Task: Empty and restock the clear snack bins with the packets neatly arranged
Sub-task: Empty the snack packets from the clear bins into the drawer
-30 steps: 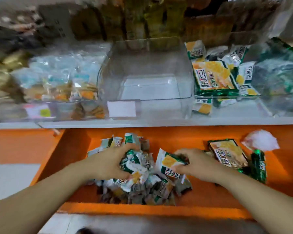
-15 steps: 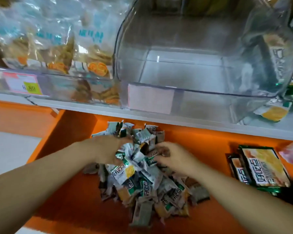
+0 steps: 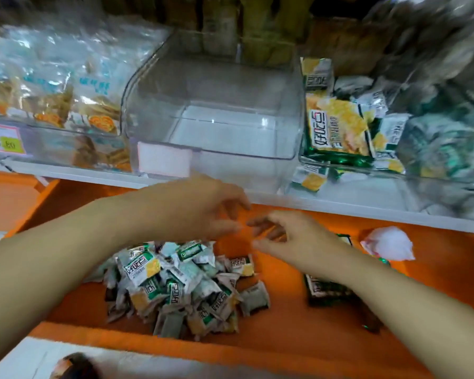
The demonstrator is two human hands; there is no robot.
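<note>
On the upper shelf three bins stand side by side: the middle bin between the left bin, holding bags, and the right bin, holding large packets. Nearer, on the lower shelf, lies a pile of small packets; the left hand and right hand hover over its far side, a crumpled bag further right

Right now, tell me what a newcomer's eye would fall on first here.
The empty clear bin in the middle of the white shelf stands out most. Below it, a heap of small green-and-yellow packets lies on the orange ledge. The left hand and right hand hover over the heap, fingers loose; blur hides whether the right one holds anything.
</note>
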